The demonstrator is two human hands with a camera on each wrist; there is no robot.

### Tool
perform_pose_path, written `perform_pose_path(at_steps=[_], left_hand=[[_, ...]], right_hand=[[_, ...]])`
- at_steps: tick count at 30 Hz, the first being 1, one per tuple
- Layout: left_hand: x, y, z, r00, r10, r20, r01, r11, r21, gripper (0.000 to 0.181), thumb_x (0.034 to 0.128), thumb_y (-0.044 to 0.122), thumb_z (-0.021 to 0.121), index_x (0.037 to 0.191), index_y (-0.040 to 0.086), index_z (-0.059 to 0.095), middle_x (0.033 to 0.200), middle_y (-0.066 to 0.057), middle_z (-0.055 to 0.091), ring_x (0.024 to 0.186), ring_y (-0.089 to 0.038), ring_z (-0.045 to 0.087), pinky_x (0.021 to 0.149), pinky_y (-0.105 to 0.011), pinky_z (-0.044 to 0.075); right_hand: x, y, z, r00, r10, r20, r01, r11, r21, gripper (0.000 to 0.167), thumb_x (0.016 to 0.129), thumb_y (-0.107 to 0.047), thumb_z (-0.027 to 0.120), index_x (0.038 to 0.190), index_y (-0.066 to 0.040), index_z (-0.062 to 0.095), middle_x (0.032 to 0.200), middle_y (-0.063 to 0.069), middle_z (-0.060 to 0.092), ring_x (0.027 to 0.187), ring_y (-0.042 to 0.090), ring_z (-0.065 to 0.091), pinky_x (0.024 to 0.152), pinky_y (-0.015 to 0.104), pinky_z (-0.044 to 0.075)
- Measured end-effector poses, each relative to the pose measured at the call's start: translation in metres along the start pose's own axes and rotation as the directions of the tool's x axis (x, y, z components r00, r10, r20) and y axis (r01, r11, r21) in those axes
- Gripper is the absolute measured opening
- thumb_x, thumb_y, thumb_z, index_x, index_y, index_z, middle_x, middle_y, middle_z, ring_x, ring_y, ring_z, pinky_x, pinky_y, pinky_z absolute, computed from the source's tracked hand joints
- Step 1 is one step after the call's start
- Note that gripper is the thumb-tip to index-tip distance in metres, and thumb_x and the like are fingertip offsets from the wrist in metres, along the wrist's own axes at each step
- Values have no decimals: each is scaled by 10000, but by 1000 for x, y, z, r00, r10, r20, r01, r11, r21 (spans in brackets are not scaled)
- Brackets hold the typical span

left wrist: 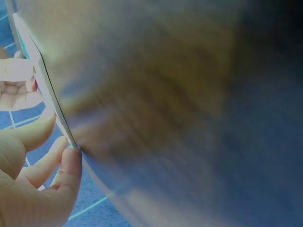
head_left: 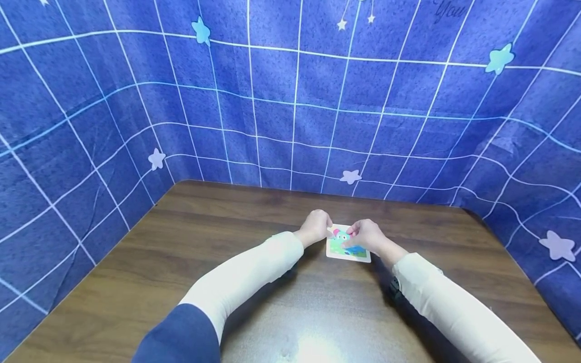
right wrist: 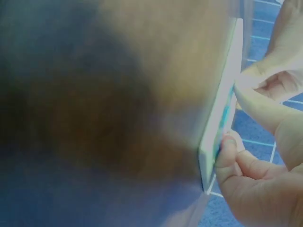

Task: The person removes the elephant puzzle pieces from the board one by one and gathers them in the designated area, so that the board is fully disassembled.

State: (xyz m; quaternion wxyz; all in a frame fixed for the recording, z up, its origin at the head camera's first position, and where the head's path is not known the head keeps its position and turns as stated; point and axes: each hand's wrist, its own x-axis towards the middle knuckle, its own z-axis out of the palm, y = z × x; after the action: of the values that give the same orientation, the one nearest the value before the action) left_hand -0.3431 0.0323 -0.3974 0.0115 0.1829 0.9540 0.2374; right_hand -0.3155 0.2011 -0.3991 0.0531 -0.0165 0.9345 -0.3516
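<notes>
Blue cloth with white grid lines (head_left: 297,121) and pale stars (head_left: 501,59) rings the brown wooden surface (head_left: 181,252). And there's the picture card (head_left: 336,249), right of middle, nearer the far edge! Left hand (head_left: 316,225) pinches its left side, thumb and fingers bent; right hand (head_left: 369,236), partly open, touches thumb and fingertips to it, though whether that's a grip, I can't tell.

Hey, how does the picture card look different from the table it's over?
The picture card has a brightly coloured cartoon print with a pale border, whereas the table is brown with a wood-grain look. The picture card is small, while the table spreads far beyond it on every side. Both have a flat face.
</notes>
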Motion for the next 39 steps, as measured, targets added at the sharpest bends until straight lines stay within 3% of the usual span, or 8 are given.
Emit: perform_pose_path(at_steps=[10,17,22,27,34,39], left_hand=[[6,0,-1,1000,-10,6,10,1000,-7,263,763,145,823,982,30,735,1046,-54,728,1089,-233,621,1014,-285,493],[8,-1,2,1000,-9,-22,8,1000,-12,281,732,135,843,970,41,727,1026,-45,724,1055,-223,627,980,-265,503],[8,-2,3,999,-48,-9,47,995,-93,317,724,100,842,988,39,678,984,-46,703,953,-186,642,870,-235,548],[7,-2,1,993,-116,-13,109,965,-238,252,732,38,808,945,44,673,890,-45,686,839,-162,617,798,-230,551],[5,0,-1,978,-204,-29,185,931,-316,148,742,26,745,867,87,697,869,-29,689,821,-159,599,735,-207,518],[7,-1,2,963,-268,-11,237,870,-431,158,727,-6,752,848,77,695,808,-36,683,721,-130,589,597,-158,503]], right_hand=[[-1,-3,0,999,32,-12,-31,999,31,371,688,-118,870,964,36,676,823,49,583,793,182,536,634,212,473],[2,-2,2,1000,31,-8,-30,999,38,367,693,-120,869,957,44,674,790,41,562,750,169,535,590,202,471],[3,-1,3,1000,27,-4,-27,998,48,364,699,-111,860,965,52,674,770,33,551,719,153,529,567,193,462],[2,-2,4,999,36,3,-36,998,56,367,707,-107,854,984,55,674,795,42,565,742,162,536,591,200,475],[1,0,4,999,49,6,-49,997,61,381,701,-118,861,993,41,675,828,43,573,792,173,525,630,204,458],[1,0,1,999,35,8,-35,996,79,376,696,-103,859,984,46,669,789,25,545,775,159,506,622,197,440]])
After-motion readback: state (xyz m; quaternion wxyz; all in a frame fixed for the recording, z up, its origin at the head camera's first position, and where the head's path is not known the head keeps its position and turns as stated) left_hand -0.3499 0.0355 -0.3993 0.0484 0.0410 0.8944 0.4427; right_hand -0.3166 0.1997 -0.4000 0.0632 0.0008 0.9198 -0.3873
